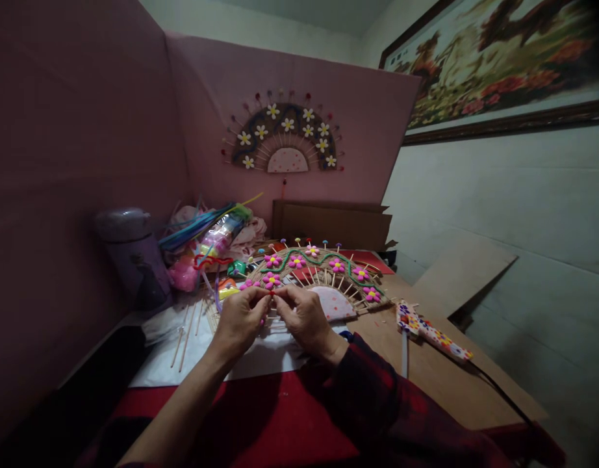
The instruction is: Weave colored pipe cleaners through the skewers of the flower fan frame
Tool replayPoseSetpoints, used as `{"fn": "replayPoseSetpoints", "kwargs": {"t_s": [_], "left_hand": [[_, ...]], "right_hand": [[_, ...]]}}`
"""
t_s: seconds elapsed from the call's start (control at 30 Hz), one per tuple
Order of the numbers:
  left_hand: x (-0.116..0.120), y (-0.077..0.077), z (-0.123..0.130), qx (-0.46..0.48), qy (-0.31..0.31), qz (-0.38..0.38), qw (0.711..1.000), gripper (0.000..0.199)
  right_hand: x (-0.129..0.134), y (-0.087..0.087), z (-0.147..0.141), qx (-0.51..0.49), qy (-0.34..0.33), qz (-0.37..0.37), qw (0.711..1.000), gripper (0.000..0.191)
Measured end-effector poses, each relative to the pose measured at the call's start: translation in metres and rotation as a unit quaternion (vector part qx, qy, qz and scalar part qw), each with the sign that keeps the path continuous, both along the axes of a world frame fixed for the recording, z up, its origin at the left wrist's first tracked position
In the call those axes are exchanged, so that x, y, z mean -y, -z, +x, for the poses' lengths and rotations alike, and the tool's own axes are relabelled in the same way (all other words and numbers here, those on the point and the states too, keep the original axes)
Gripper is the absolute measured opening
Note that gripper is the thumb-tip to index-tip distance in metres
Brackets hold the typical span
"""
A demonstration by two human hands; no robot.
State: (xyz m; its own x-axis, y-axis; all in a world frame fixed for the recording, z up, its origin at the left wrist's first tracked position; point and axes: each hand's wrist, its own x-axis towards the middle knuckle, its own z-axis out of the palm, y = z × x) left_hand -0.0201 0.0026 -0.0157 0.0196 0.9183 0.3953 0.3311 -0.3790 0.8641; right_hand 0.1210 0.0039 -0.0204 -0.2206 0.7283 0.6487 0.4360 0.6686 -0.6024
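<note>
My left hand (240, 320) and my right hand (306, 320) meet at the fingertips in front of me. Between them they pinch a small red piece (271, 293), whose exact shape is too small to tell. Just behind the hands lies a fan-shaped craft (347, 265) with pink flowers, a green wavy line and small coloured balls on sticks along its top edge. Its pale half-round base (334, 303) shows to the right of my right hand. The hands hide part of the fan's left side.
A purple tumbler (136, 263) stands at the left beside bagged clay and pipe cleaners (197, 227). Loose sticks (185, 338) lie on white paper. A flower-patterned glue gun (433, 335) with a cord lies right. A similar fan (286, 123) hangs on the pink panel behind.
</note>
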Motion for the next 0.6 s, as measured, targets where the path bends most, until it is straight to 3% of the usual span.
{"fn": "replayPoseSetpoints", "kwargs": {"t_s": [0.27,0.43,0.6], "left_hand": [[0.002,-0.002,-0.005,-0.071,0.013,-0.01,0.997,0.021],[0.002,-0.002,-0.004,-0.091,0.005,0.005,0.996,0.017],[0.001,0.001,-0.001,-0.101,-0.005,0.0,0.995,0.017]], "right_hand": [[-0.001,0.0,0.002,0.04,-0.017,0.014,0.999,0.012],[0.002,0.007,-0.003,0.031,0.007,0.023,0.999,0.012],[0.004,0.018,-0.008,0.065,0.038,0.078,0.994,0.011]]}}
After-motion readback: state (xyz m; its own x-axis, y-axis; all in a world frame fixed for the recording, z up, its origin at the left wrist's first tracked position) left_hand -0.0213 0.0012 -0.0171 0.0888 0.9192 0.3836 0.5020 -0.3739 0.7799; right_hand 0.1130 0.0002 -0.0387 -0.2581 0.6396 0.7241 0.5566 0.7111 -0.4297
